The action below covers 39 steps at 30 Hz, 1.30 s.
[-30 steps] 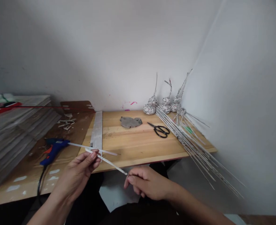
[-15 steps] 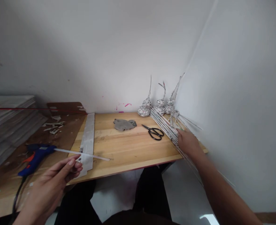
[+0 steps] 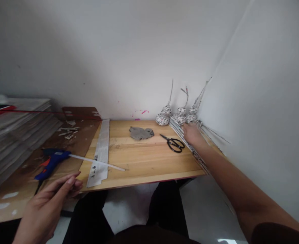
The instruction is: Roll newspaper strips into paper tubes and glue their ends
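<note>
My left hand point(image 3: 50, 203) hangs in front of the table's left part, fingers curled with thumb against the fingertips; nothing can be made out between them. My right hand point(image 3: 194, 135) reaches to the back right, over a bundle of thin rolled-paper sticks point(image 3: 178, 128); its fingertips are partly hidden there, and what they pinch is too small to tell. Beside the bundle stand three woven paper gourd shapes, the leftmost point(image 3: 162, 118) with a tall stem. Black-handled scissors point(image 3: 174, 144) lie left of the sticks. A blue glue gun point(image 3: 53, 164) with a long white glue stick point(image 3: 98, 162) lies beyond my left hand.
A grey cloth point(image 3: 140, 133) lies mid-table point(image 3: 139, 156). A flat paper strip point(image 3: 100, 152) runs front to back at left. Paper scraps point(image 3: 68, 131) lie on a brown board point(image 3: 82, 135), beside a tall paper stack point(image 3: 17, 139). Walls bound the back and right.
My right hand has moved farther back along the stick bundle, towards the gourd shapes. My left hand has shifted slightly down and left. The view has turned a little left.
</note>
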{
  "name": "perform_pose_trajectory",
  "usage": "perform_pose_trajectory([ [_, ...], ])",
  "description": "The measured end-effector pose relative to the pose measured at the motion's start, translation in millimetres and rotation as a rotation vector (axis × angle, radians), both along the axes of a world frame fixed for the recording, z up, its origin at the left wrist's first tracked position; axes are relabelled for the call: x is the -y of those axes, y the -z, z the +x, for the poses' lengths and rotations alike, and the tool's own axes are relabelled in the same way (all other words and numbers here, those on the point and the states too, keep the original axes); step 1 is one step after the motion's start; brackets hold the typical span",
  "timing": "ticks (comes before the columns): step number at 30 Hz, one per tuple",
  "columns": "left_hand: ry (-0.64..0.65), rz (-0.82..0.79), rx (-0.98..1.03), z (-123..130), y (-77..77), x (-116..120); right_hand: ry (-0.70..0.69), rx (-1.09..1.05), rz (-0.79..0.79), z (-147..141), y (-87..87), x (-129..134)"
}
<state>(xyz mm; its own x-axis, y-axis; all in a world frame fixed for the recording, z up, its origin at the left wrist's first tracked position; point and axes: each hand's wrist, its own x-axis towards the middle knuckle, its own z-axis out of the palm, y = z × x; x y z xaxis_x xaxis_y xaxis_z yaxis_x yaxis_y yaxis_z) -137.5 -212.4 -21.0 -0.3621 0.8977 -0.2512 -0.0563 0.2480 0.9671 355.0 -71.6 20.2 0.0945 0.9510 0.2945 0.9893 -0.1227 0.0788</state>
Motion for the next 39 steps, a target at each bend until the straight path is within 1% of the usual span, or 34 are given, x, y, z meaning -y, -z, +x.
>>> perform_pose_trajectory([
  [1,-0.023,0.057,-0.074,2.5,-4.1,-0.5,-0.027,0.009,0.01,-2.3,1.2,0.8],
  [3,0.011,0.119,-0.183,5.4,-9.1,-2.6,-0.127,0.05,0.074,-9.4,4.5,5.1],
  [5,0.082,0.175,-0.328,4.8,-9.2,-5.4,-0.282,0.049,0.064,-20.2,9.0,12.0],
  [7,0.143,0.213,-0.479,2.5,-7.1,-8.4,-0.429,0.001,0.03,-34.8,14.3,20.5],
  [9,0.193,0.244,-0.581,1.1,-6.0,-12.3,-0.526,-0.065,0.027,-53.4,19.5,29.5],
  [11,0.278,0.319,-0.62,1.2,-6.4,-19.0,-0.598,-0.13,0.028,-76.4,24.1,37.9],
  [13,0.382,0.421,-0.656,1.6,-5.6,-29.8,-0.706,-0.188,-0.011,-103.5,28.1,44.7],
  [14,0.43,0.465,-0.714,1.4,-3.9,-36.6,-0.762,-0.223,-0.039,-118.2,30.1,47.3],
  [16,0.503,0.51,-0.913,-0.3,2.6,-51.3,-0.867,-0.299,-0.084,-148.7,34.1,51.2],
  [19,0.556,0.531,-1.123,-5.5,14.6,-67.2,-0.956,-0.402,-0.1,-191.4,40.0,55.1],
  [22,0.533,0.567,-1.186,-10.7,19.0,-67.3,-0.999,-0.448,-0.128,-224.8,42.9,59.1],
  [24,0.503,0.584,-1.157,-13.4,17.6,-60.4,-1.017,-0.443,-0.147,-242.1,42.7,61.9],
  [27,0.483,0.591,-1.087,-16.7,14.9,-48.7,-1.053,-0.378,-0.171,-263.9,41.2,64.1],
  [31,0.465,0.589,-1.05,-19.8,15.6,-41.7,-1.07,-0.261,-0.183,-286.7,41.3,61.5],
  [34,0.456,0.579,-1.042,-23.1,17.5,-41.2,-1.06,-0.216,-0.153,-293.9,43.2,57.5],
  [36,0.434,0.564,-1.042,-25.6,18.2,-41.4,-1.039,-0.313,-0.137,-292.3,45.1,54.4],
  [37,0.418,0.557,-1.04,-26.4,18.4,-41.5,-1.017,-0.415,-0.147,-289.6,46.1,52.4],
  [39,0.39,0.554,-1.035,-26.0,18.2,-42.4,-0.928,-0.691,-0.198,-281.1,47.9,47.1],
])
